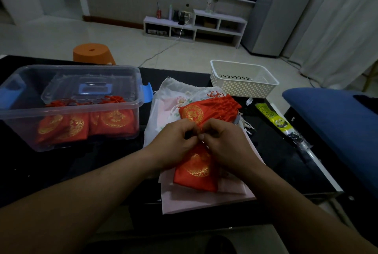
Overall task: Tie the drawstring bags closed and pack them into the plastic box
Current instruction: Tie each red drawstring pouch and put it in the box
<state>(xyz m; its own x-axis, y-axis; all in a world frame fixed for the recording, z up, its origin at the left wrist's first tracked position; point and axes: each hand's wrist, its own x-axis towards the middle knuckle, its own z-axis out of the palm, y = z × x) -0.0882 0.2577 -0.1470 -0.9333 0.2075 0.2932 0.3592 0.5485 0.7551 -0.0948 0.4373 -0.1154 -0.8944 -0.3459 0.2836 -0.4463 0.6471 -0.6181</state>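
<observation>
A red drawstring bag [196, 169] with a gold round emblem lies on pale cloth in front of me. My left hand [176, 141] and my right hand [222, 141] meet at its gathered neck, fingers pinched on the red cord. Just behind my hands lies a stack of more red bags [210, 109]. On the left stands the clear plastic box [131, 98] with blue latches. Inside it sit several tied red bags [86, 123], and its lid [81, 90] leans in the box.
Pale pink and white fabric bags [173, 98] are spread under the red ones on the black table [276, 147]. A white perforated basket [243, 78] stands at the back right. A green-black packet [280, 122] lies to the right. An orange stool [93, 53] stands behind the table.
</observation>
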